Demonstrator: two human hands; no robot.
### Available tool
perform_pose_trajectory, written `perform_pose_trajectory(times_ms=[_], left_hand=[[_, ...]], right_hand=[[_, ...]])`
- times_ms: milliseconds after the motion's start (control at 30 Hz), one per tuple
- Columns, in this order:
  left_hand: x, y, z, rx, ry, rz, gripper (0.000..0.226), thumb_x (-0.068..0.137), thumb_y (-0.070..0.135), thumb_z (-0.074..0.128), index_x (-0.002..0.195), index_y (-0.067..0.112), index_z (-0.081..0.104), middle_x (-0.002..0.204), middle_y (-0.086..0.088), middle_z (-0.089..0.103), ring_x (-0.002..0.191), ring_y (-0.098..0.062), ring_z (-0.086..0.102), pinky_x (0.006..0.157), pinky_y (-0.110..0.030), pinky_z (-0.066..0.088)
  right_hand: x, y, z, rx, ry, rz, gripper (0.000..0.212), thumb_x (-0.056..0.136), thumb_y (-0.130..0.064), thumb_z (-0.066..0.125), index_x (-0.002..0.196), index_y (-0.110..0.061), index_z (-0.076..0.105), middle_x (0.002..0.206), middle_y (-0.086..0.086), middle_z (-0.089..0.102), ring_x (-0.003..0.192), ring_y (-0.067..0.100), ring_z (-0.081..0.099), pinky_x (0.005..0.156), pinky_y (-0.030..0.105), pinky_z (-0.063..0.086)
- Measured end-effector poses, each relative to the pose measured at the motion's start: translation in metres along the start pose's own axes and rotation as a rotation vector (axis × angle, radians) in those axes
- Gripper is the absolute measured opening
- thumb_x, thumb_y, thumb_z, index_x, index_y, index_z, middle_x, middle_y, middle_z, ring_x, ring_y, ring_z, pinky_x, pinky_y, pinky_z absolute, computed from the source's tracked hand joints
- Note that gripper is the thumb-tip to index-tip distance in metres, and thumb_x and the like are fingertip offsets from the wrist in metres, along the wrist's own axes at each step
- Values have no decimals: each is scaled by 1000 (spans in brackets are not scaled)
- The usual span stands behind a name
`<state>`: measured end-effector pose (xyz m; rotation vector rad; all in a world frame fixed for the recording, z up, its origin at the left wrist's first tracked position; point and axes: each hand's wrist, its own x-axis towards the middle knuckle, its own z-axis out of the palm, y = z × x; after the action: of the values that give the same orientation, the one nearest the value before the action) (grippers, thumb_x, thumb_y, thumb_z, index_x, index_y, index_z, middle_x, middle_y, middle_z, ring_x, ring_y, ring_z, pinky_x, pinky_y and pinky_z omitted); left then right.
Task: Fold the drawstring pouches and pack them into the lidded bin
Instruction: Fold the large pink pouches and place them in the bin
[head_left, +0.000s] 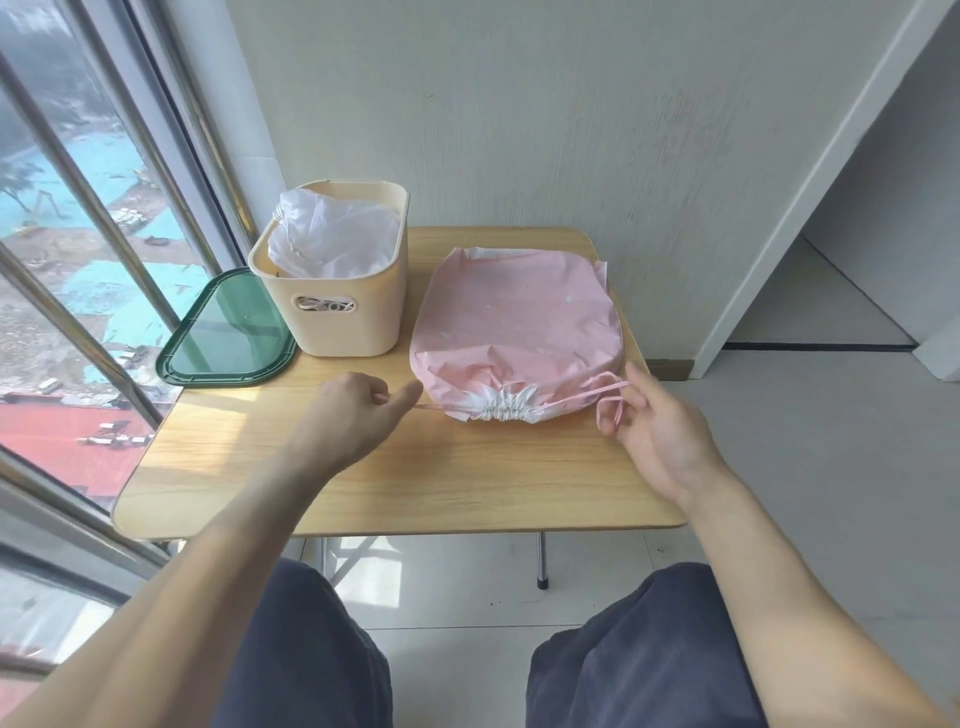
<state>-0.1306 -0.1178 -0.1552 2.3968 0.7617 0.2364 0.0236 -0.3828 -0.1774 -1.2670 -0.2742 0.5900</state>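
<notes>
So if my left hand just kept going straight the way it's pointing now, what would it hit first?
Likely the pink pouch. The left hand, pinching the drawstring, points right along the table toward the pouch's gathered mouth; nothing else lies between. Height above the table is hard to judge.

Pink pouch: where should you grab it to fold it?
Probably by the two near corners beside the gathered white neck, coming from the table's front edge. The pink pouch lies flat with its neck toward the person, and the left hand and right hand already pinch the cords there.
</notes>
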Motion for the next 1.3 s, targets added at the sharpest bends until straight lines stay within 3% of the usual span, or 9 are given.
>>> perform_pose_trajectory(times_ms=[100,167,300,500,667,867,967,1100,1300], left_hand=[[2,-8,0,46,-137,18,59,91,56,56,57,11,39,54,-3,31,52,-20,29,52,-31,26],[4,-12,-1,22,-254,-24,61,90,61,55,62,7,54,54,-1,38,52,-18,34,54,-30,31],[2,-3,-2,-298,-110,-135,50,90,46,66,56,13,49,45,6,37,46,-15,33,54,-30,31],[8,7,14,-1139,239,-480,24,84,-5,55,65,7,49,36,6,28,34,-12,20,42,-20,16],[9,-3,18,-1282,319,-544,32,87,-9,51,62,10,44,35,4,26,32,-11,20,43,-22,16],[8,-8,20,-1206,409,-600,27,83,-6,54,65,10,44,47,-1,29,33,-13,22,44,-23,19],[6,-2,14,-986,520,-474,34,77,4,58,57,17,33,49,3,26,43,-15,21,44,-23,16],[-1,27,-1,-592,596,-36,45,82,13,61,55,16,23,52,4,19,50,-10,15,47,-29,17],[-1,77,3,-87,404,507,29,87,18,63,69,18,41,60,11,43,52,-9,41,52,-27,30]], right_hand=[[1,0,2,446,-3,58,44,96,-30,53,54,-20,46,103,13,67,89,24,62,82,33,44],[2,0,4,618,-1,97,45,99,-31,49,57,-19,43,98,10,70,103,29,67,93,38,45],[5,3,11,771,41,141,43,105,-31,40,64,-19,46,62,-2,43,64,18,55,87,38,43],[6,8,26,535,77,228,38,105,-28,45,69,-16,48,58,-5,26,47,11,26,65,29,41],[4,5,18,287,47,248,31,103,-23,50,73,-16,46,56,-6,27,48,10,22,59,26,19],[-2,4,11,102,23,267,38,103,-24,51,67,-13,48,56,-6,25,50,12,21,50,21,30],[-11,-6,20,-197,-112,235,39,106,-21,46,68,-10,45,51,-11,35,48,9,25,49,20,21],[-21,-31,35,-626,-372,284,42,105,-32,47,68,-13,48,52,-11,30,51,10,23,48,20,22],[-27,-55,67,-866,-751,414,38,103,-41,49,79,-13,58,53,-7,32,45,10,29,55,27,35]])
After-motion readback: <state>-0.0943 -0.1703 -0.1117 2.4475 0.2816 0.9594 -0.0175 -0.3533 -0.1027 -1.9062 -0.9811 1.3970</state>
